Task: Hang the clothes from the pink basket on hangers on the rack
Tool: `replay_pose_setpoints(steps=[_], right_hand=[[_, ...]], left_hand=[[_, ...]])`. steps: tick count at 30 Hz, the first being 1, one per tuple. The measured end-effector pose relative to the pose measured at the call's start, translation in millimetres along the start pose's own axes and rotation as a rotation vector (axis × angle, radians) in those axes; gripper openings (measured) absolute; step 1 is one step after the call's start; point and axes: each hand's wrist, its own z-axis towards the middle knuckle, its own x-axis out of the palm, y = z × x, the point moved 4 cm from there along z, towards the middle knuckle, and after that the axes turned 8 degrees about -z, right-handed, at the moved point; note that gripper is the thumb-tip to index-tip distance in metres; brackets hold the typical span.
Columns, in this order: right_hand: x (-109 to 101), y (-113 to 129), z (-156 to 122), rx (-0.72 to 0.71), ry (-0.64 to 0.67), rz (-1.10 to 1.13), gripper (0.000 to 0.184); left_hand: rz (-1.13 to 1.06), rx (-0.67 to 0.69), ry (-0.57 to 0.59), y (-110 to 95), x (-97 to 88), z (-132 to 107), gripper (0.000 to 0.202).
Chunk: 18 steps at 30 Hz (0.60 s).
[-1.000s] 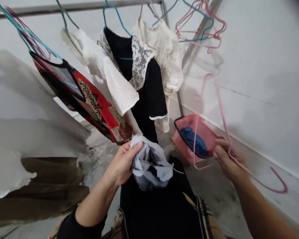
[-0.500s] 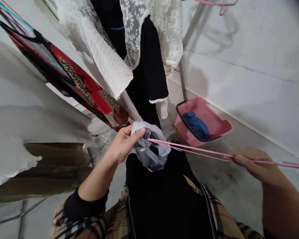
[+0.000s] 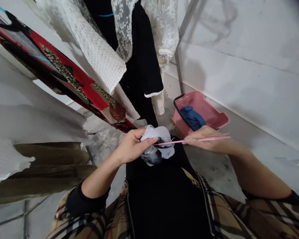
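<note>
Closing in from the right, the right hand [image 3: 206,139] now sits near the left hand [image 3: 133,146]; half a second earlier it was well apart from it, out to the side. The pink hanger [image 3: 173,142], pinched between its closed fingers, has come with it, and the hanger's end now touches the pale grey garment [image 3: 156,132]. Whether the end passes inside a fold cannot be told. Judgement: hanger and garment have met, so both hands now work at one spot.

The left hand stays clenched on the garment, thumb on top. The garment is a crumpled bundle, light grey with a darker fold underneath. It is held in front of the person's chest, below the hanging black dress [image 3: 142,66] and left of the pink basket [image 3: 214,116]. The basket stands on the floor and holds a blue cloth [image 3: 191,118].
</note>
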Motion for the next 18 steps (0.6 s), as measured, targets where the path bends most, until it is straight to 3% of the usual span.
replay_pose_setpoints(steps=[3, 7, 12, 14, 16, 18], right_hand=[[23, 7, 22, -0.046, 0.168, 0.021, 0.031], [39, 4, 37, -0.04, 0.012, 0.052, 0.035], [38, 4, 46, -0.094, -0.174, 0.144, 0.031], [35, 1, 41, -0.132, -0.328, 0.092, 0.025], [35, -9, 25, -0.14, -0.612, 0.006, 0.024], [42, -26, 1, -0.06, -0.904, -0.026, 0.021]], left_hand=[[0.222, 0.18, 0.103, -8, 13.1, 2, 0.025], [0.61, 0.338, 0.071, -13, 16.5, 0, 0.023], [0.963, 0.318, 0.043, -8, 13.3, -1, 0.024], [1.049, 0.332, -0.005, -9, 8.6, -1, 0.022], [1.091, 0.371, -0.097, -12, 1.2, -3, 0.022], [1.109, 0.41, -0.186, -18, -6.4, -6, 0.021]])
